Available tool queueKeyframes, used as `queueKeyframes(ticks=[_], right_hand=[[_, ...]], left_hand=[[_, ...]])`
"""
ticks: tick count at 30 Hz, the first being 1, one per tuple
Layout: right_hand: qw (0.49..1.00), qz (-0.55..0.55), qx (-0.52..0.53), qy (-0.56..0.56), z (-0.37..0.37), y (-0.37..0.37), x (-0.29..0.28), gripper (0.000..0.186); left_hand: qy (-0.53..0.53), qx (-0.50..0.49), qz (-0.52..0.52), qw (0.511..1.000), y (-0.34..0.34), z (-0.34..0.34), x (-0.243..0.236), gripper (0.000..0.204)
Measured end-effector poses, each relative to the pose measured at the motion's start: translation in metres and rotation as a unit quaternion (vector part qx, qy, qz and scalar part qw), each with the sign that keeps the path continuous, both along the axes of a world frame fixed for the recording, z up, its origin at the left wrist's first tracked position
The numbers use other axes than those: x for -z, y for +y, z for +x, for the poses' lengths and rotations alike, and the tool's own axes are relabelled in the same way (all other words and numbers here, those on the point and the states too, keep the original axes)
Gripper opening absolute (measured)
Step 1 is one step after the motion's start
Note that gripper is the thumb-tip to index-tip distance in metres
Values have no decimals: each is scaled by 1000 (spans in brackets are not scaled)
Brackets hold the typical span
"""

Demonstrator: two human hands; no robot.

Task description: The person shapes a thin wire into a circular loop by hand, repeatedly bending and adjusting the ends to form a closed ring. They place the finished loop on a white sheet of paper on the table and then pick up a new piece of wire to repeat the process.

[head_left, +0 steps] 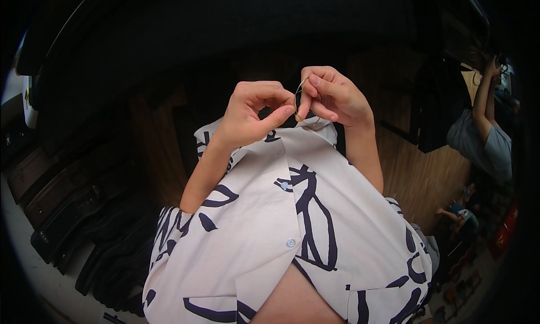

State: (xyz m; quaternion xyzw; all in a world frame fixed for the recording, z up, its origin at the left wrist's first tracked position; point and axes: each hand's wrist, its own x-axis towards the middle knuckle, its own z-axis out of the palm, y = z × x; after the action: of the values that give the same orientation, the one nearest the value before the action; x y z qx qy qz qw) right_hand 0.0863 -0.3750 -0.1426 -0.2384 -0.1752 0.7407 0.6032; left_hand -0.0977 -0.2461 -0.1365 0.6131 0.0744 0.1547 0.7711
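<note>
A thin, pale, golden strand [298, 91], string or wire, forms a small loop between my two hands in front of my chest. My left hand [250, 110] is closed in a pinch, thumb against forefinger, with the strand at its fingertips. On the other side my right hand [336, 94] pinches the strand between thumb and forefinger, its other fingers curled. The hands are close together, with the fingertips nearly touching. Where the strand's ends run is too fine to make out.
Several dark, long cases [56, 211] stand in a row on the left. A dark surface [253, 26] spans the far side. At the right, over a wooden floor [439, 178], another person in a grey shirt [478, 144] has raised arms. Someone else appears lower right.
</note>
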Motion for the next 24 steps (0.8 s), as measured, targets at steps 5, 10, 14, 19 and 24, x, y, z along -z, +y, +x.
queueKeyframes(ticks=[5,10,14,19,24], right_hand=[[1000,7,1,12,-1,-1,3,27],[1000,2,7,16,-1,1,1,28],[1000,0,12,17,-1,2,2,28],[1000,-9,16,-16,2,2,5,29],[993,-38,81,-74,1,0,10,30]], left_hand=[[-29,-39,78,996,-2,0,6,6],[-35,-93,179,979,-3,0,6,6],[-54,-163,215,962,-11,8,6,7],[-45,-137,168,975,-15,8,13,5],[35,-110,-14,993,-19,9,10,15]])
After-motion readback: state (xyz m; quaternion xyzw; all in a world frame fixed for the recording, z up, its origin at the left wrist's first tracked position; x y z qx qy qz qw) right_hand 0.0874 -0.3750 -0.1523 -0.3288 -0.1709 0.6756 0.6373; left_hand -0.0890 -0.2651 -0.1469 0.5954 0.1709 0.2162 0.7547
